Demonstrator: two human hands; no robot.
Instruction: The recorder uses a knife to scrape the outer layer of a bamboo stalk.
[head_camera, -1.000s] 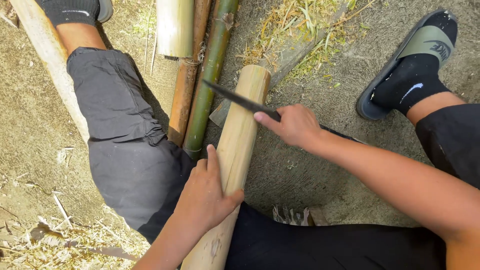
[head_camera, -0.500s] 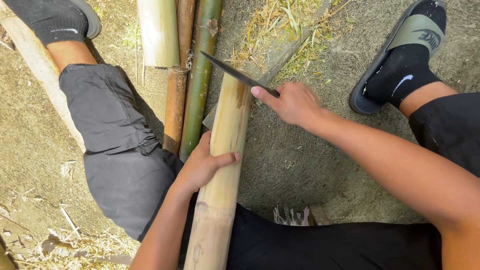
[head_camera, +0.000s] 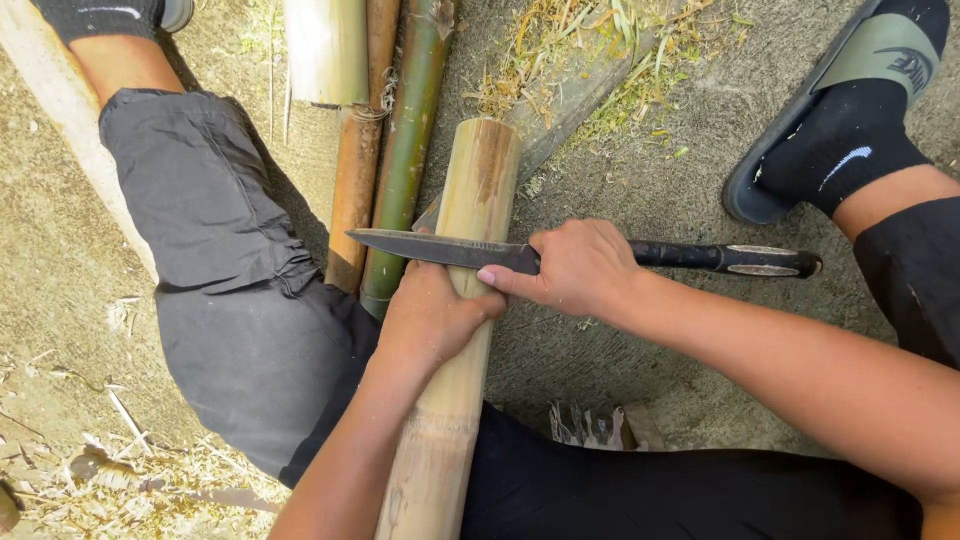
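A thick pale bamboo pole (head_camera: 470, 210) runs from between my legs up to the middle of the view. My left hand (head_camera: 432, 318) wraps around its middle and holds it. My right hand (head_camera: 578, 270) grips a long dark knife (head_camera: 440, 248) near where blade meets the black handle (head_camera: 730, 259). The blade lies flat across the pole, its tip pointing left, just above my left hand.
A green bamboo stalk (head_camera: 412, 130), a brown one (head_camera: 358, 170) and a cut pale piece (head_camera: 326, 50) lie on the ground beyond my left leg. My feet in black socks and slide sandals (head_camera: 800, 120) rest on the dirt. Dry shavings (head_camera: 150, 470) litter the lower left.
The knife has swung from a slant near the pole's top to lie level across the pole lower down. My left hand has slid up the pole toward the blade.
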